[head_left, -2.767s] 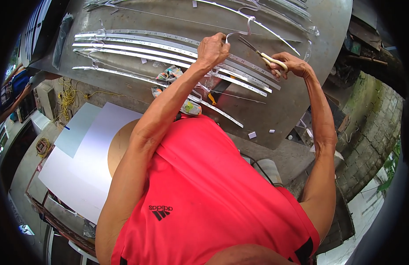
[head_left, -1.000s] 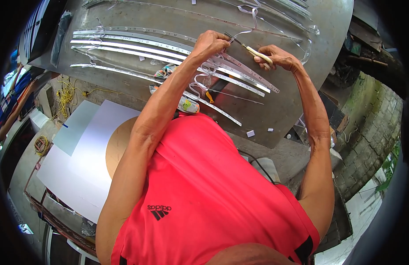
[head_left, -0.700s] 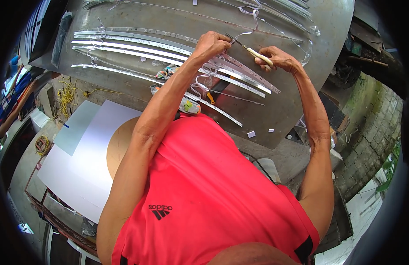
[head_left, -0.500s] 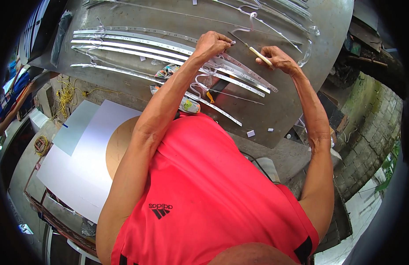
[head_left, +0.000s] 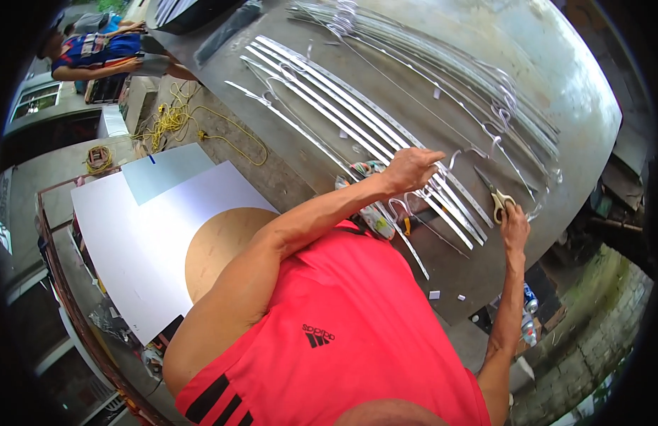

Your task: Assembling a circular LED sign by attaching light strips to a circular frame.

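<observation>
**Hands on the metal strips and the scissors**

The left hand [head_left: 408, 169] lay palm-down on the grey counter [head_left: 556, 92], its grip loose and flat, fingers spread over the near ends of a bundle of long silver metal strips [head_left: 357, 121]. It pressed on them rather than closing around anything. Just past the fingertips a thin curl of cut metal [head_left: 462, 153] stood up from the strips.

The right hand [head_left: 515, 226] rested near the counter's right edge, well apart from the left. Its grip was closed at the pale handles of a pair of scissors [head_left: 494, 193], whose blades pointed up and to the left, lying on or just above the counter; whether the fingers passed through the handle loops could not be told.

The strips ran diagonally across the counter from upper left to lower right. A second set of thinner strips and wire hooks [head_left: 499, 113] lay farther back. Small offcuts [head_left: 434, 294] sat near the counter's front edge.

On the floor to the left lay a white board [head_left: 130, 241] with a round wooden disc [head_left: 215, 245] on it, and a yellow cord [head_left: 174, 117] was coiled beyond. Another person [head_left: 95, 53] sat at the upper left.
</observation>
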Demonstrator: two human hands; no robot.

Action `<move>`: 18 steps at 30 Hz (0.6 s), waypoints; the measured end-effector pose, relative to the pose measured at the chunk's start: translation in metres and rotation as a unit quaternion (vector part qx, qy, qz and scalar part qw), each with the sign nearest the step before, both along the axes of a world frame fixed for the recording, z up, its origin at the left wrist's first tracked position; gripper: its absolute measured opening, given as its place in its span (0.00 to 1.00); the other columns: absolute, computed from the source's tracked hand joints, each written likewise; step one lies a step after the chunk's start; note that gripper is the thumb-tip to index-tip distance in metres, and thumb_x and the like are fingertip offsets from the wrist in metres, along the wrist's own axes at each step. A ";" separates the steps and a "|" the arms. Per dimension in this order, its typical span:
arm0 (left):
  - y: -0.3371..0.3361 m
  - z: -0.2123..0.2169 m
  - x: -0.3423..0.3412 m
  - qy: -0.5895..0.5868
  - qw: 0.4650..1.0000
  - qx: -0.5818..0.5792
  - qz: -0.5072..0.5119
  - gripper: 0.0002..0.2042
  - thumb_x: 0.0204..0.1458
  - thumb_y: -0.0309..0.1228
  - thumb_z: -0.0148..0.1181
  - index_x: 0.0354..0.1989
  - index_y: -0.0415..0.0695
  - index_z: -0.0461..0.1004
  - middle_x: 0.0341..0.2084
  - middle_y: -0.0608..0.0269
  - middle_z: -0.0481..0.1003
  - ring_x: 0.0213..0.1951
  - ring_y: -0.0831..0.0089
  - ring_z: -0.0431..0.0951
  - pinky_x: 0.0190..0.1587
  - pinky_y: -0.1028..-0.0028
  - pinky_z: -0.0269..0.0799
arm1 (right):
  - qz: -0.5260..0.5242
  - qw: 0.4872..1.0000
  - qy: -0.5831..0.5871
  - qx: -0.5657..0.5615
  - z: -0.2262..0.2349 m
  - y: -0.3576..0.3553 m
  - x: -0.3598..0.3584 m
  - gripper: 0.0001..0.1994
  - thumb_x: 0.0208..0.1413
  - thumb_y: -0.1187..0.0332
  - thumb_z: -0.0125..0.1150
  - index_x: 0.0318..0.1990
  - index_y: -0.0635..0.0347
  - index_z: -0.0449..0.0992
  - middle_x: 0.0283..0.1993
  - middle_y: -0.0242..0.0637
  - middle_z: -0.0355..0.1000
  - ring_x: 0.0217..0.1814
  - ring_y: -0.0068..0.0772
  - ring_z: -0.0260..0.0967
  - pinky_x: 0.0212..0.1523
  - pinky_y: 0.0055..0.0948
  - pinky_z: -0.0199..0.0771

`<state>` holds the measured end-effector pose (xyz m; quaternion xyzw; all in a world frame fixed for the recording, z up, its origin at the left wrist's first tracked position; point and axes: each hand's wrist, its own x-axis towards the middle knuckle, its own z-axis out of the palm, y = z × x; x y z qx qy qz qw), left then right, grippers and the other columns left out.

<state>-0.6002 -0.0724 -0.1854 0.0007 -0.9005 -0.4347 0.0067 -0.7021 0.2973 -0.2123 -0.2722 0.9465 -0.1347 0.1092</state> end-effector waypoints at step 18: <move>-0.181 -0.036 0.172 -0.216 0.676 0.576 0.405 0.19 0.55 0.37 0.74 0.41 0.32 0.77 0.33 0.55 0.80 0.34 0.61 0.85 0.36 0.64 0.85 | 0.139 0.983 -0.081 -0.091 0.017 -0.290 0.060 0.33 0.62 0.50 0.63 0.66 0.66 0.67 0.68 0.56 0.65 0.71 0.58 0.60 0.72 0.46 0.60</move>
